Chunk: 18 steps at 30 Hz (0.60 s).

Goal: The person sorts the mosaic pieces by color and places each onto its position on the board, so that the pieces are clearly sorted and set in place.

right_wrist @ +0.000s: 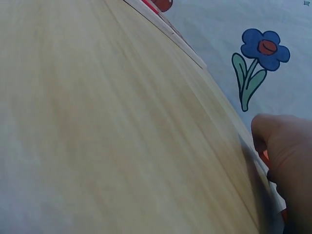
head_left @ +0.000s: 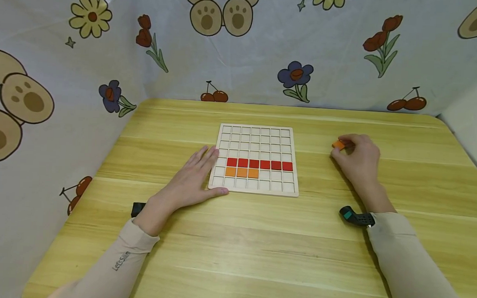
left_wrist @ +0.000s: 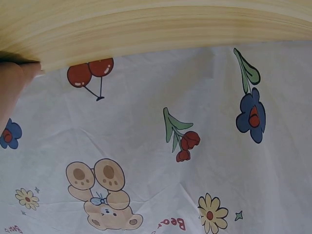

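The right hand (head_left: 359, 158) pinches a small orange piece (head_left: 338, 145), to the right of the pale gridded board (head_left: 256, 139) on the wood-grained table (head_left: 258, 252). The left hand (head_left: 189, 178), fingers straight, touches the board, where flat red squares (head_left: 254, 164) and orange squares (head_left: 242, 172) form rows.

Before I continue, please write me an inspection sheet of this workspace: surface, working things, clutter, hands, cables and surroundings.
Surface: pale yellow wood-grain table.
Working things: light wooden grid board, with six red square tiles in one row and three orange square tiles in the next row nearer the person.
Clutter: nothing seen.
Hands: left hand touches the board's left side, fingers extended; right hand pinches a small orange piece, right of the board.
Cables: nothing seen.
Surroundings: whitish cloth printed with flowers and cherries.
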Motion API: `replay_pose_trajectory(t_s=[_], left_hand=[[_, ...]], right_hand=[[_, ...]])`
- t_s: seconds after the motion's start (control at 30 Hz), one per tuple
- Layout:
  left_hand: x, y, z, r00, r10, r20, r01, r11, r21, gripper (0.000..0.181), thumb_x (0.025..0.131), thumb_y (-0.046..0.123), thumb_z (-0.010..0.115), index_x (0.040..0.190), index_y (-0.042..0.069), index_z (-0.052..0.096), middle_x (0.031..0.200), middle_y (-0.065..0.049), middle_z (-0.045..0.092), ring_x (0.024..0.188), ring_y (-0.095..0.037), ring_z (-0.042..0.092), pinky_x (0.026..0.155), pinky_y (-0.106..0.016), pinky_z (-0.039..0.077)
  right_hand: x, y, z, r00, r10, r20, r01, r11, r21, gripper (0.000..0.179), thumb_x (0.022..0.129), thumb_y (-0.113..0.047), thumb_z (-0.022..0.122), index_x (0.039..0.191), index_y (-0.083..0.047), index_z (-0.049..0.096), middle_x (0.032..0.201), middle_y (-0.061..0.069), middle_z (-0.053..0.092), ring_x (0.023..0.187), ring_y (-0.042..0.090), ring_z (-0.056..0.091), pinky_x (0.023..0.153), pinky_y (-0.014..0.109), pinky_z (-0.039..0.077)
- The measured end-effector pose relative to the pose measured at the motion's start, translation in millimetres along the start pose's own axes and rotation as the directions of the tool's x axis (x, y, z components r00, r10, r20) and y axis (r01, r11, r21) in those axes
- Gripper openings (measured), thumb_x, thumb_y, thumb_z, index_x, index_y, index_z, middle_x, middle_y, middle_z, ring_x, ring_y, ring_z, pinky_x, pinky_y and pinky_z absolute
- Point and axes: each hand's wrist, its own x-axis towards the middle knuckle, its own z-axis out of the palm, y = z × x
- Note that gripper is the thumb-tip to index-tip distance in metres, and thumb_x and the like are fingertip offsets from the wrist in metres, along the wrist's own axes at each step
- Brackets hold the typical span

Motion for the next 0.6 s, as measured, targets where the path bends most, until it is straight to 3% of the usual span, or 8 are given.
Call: replay_pose_trajectory(t_s=[0.1,0.33,0.6], left_hand=[[0.0,0.2,0.1,1.000,0.002,0.001,-0.002,1.000,0.003,0.112,0.095,0.075,0.058,0.170,0.008,0.008,0.179,-0.009,0.006,0.166,-0.031,0.000,0.135,-0.048,0.005],[0.4,0.0,1.3,1.000,0.002,0.002,-0.002,1.000,0.005,0.113,0.095,0.075,0.058,0.170,0.008,0.008,0.179,-0.009,0.006,0.166,-0.031,0.000,0.135,-0.048,0.006],[0.2,0.4,1.3,1.000,0.001,0.001,-0.001,1.000,-0.002,0.114,0.094,0.076,0.058,0.170,0.008,0.006,0.179,-0.009,0.005,0.166,-0.031,0.000,0.135,-0.049,0.005]], right_hand=[[-0.1,-1,2,0.999,-0.046,-0.004,0.046,0.998,0.031,0.033,0.086,-0.010,0.069,0.116,0.000,0.077,0.106,0.023,0.074,0.099,0.039,0.065,0.086,0.047,0.043],[-5.5,-10,7,0.992,-0.129,0.005,0.127,0.987,0.094,0.030,0.088,-0.007,0.072,0.117,-0.003,0.078,0.107,0.017,0.075,0.095,0.034,0.071,0.079,0.019,0.043],[-22.4,-43,25,0.957,-0.285,0.059,0.272,0.948,0.167,0.027,0.086,-0.005,0.077,0.113,-0.004,0.078,0.100,0.010,0.073,0.087,0.026,0.069,0.075,0.023,0.050]])
